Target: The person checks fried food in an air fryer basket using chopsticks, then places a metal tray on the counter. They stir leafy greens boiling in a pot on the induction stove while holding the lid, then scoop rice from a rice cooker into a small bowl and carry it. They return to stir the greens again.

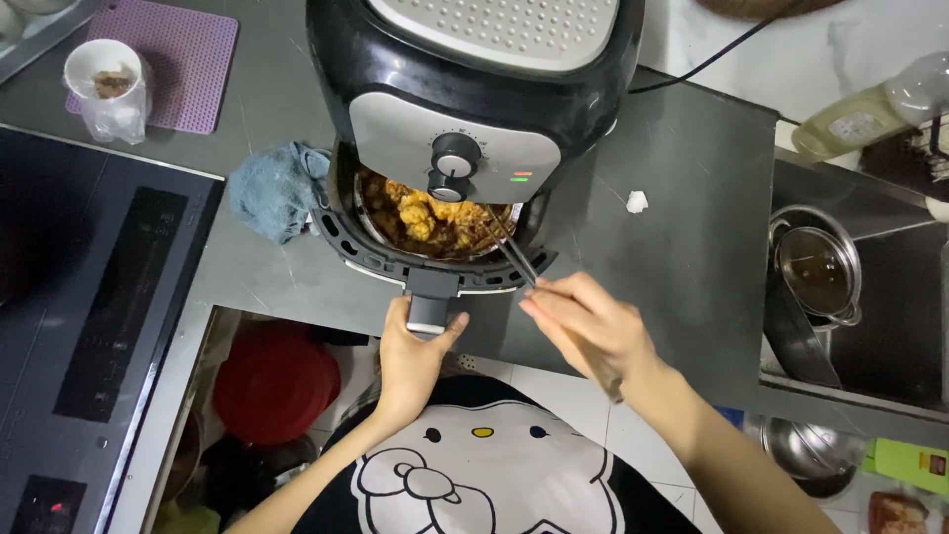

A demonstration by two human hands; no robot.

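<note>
A black and silver air fryer (465, 89) stands on the grey counter with its basket (346, 247) pulled partly out. Browned, yellowish food (425, 218) lies in the basket. My left hand (410, 356) grips the basket handle (430, 297) from below. My right hand (593, 326) holds metal tongs (514, 257), and their tips reach into the food at the basket's right side.
A blue cloth (277, 188) lies left of the fryer. A black induction hob (89, 297) fills the left. A purple mat (188, 59) and a white cup (104, 74) sit at the back left. A sink with steel pots (816, 267) is on the right.
</note>
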